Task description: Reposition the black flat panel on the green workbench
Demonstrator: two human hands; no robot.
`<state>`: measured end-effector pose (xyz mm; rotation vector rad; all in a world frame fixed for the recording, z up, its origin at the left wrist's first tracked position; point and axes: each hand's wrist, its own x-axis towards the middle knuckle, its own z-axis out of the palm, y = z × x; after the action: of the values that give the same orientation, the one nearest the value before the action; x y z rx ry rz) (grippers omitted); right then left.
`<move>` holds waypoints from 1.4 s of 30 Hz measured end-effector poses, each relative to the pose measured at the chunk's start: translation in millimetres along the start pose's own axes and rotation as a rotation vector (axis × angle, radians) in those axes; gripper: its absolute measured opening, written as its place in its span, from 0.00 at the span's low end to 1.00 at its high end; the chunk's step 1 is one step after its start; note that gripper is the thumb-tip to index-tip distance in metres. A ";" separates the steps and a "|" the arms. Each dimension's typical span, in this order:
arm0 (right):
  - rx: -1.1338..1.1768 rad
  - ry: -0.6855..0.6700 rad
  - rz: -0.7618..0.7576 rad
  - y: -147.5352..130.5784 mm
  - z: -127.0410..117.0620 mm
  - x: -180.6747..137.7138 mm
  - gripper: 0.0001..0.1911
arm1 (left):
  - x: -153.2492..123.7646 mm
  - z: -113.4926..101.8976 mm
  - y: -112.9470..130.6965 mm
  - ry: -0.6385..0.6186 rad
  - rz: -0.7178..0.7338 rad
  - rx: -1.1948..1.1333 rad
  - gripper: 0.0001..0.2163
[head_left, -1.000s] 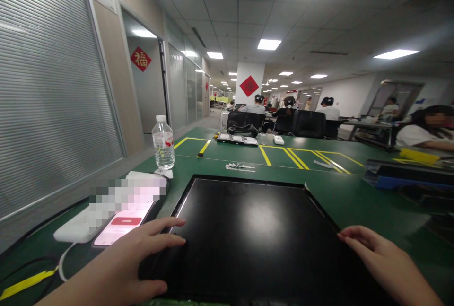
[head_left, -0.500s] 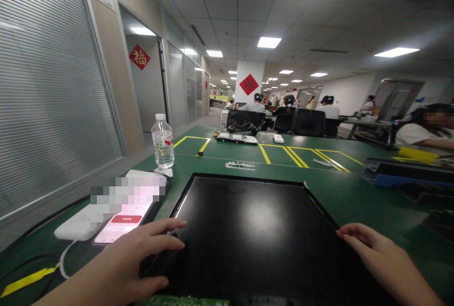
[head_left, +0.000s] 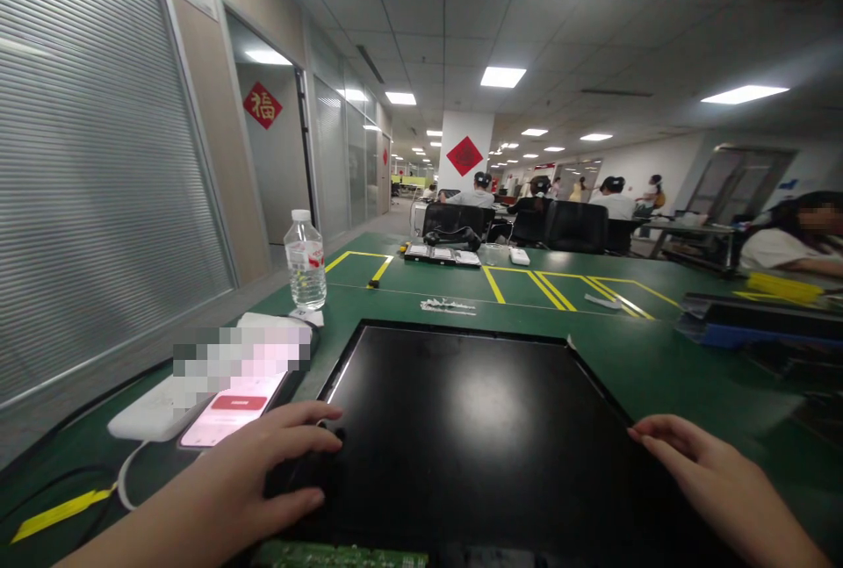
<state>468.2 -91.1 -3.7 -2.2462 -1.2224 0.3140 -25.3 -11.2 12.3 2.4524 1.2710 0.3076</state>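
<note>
Glossy black glass face: the flat display panel (head_left: pixel 474 427) lies face-up on the green desk (head_left: pixel 632 348), directly in front of the person, its near edge at the bottom of the view. A strip of green circuit board (head_left: pixel 342 556) shows along that near edge.

Handling, judged from appearance: thin, rigid, broad. Likely moderate in weight but awkward because of its span. The face looks smooth and slippery and takes fingerprints; glass plus exposed board suggests it is fragile and should not be flexed or pressed in the middle. Best hold appears to be the two side edges, opposite each other, keeping fingers off the board strip and the corners.

Left hand (head_left: pixel 256 480): fingers spread and slightly curled, lying on the panel's left edge near the front corner, thumb lower toward the near edge. Touching, not closed around anything.

Right hand (head_left: pixel 717 485): open, fingers extended together, tips at the panel's right edge. Whether they press the panel or the desk just beside it cannot be told.

Hands well apart, one at each side of the panel.

Nearby: a phone (head_left: pixel 230 406) with lit screen and a white power bank (head_left: pixel 154 419) just left of the panel; a water bottle (head_left: pixel 306 262) farther back.
</note>
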 end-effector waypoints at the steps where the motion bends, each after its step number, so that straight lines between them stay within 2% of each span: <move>1: 0.007 -0.012 0.009 -0.3 -0.8 -0.3 0.22 | 1.9 -0.7 0.5 0.034 -0.030 0.014 0.16; 5: 0.020 -0.041 0.056 -4.0 -3.5 -3.0 0.24 | 10.2 -0.4 -0.8 0.189 -0.090 0.058 0.16; 8: 0.025 -0.054 0.077 -8.0 -3.9 -5.1 0.26 | 12.8 4.7 -4.0 0.231 -0.112 0.073 0.15; 15: 0.058 -0.058 0.050 -4.8 0.2 -4.8 0.26 | 11.5 15.4 -4.3 0.205 -0.137 0.096 0.17; 26: 0.075 -0.060 0.066 -10.2 -2.6 -7.6 0.26 | 17.1 12.1 8.9 0.150 -0.152 0.117 0.22; 42: 0.049 -0.061 0.072 -12.5 -2.1 -9.4 0.26 | 17.5 14.1 3.0 0.136 -0.149 0.123 0.22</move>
<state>455.1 -94.3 4.6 -2.2570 -1.1536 0.4379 -8.1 -1.4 1.2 2.4546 1.5643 0.3714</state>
